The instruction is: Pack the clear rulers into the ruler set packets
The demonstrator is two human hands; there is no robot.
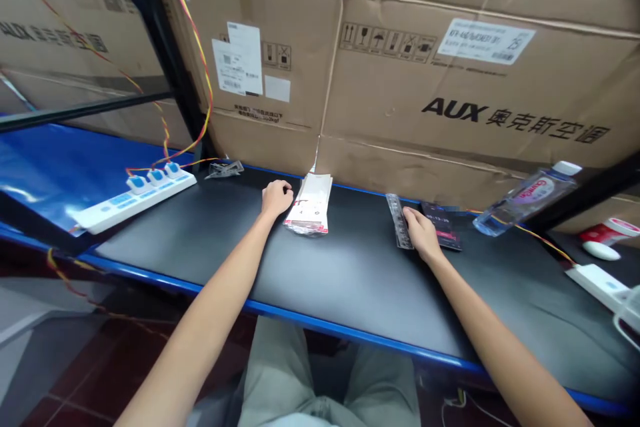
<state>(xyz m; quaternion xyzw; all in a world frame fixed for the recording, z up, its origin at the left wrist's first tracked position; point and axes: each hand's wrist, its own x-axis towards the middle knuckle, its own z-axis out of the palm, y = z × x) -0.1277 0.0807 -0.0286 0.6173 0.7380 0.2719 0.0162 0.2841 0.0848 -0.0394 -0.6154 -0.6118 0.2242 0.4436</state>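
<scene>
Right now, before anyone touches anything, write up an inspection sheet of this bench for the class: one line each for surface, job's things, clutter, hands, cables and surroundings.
surface: black bench top with a blue edge strip
job's things: white-and-red packet, ridged clear strip, dark packet with pink marking
clutter: clear clip-like piece; water bottle lying on its side
hands: left hand curled beside the white-and-red packet; right hand over the strip, against the dark packet
cables: red-and-yellow wire running to a white power strip with blue plugs
surroundings: AUX cartons behind a dark rack upright
</scene>
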